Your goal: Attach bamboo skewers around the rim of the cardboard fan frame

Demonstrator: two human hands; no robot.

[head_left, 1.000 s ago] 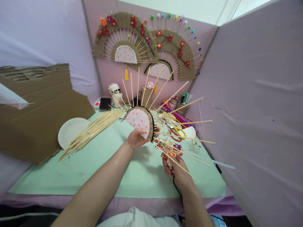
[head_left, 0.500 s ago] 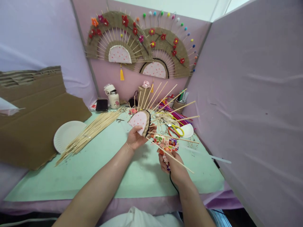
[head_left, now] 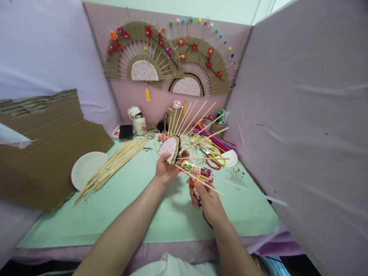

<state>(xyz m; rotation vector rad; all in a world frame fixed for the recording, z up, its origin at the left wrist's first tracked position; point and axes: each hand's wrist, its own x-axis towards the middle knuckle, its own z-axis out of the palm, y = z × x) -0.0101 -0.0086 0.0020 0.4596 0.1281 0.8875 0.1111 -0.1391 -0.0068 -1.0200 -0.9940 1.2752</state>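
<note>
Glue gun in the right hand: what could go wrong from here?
The glue gun points toward the left hand, its front end close to the fingers; if it is hot, a slip could burn them.

The lowest stick of the half-round piece crosses in front of the gun, so a turn of the right hand might knock it loose.

The black cord hangs by the right wrist and could snag.

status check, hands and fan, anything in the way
Left hand gripping half-round fan piece. Right hand holding patterned glue gun. One fan stick crosses in front of glue gun.
</note>
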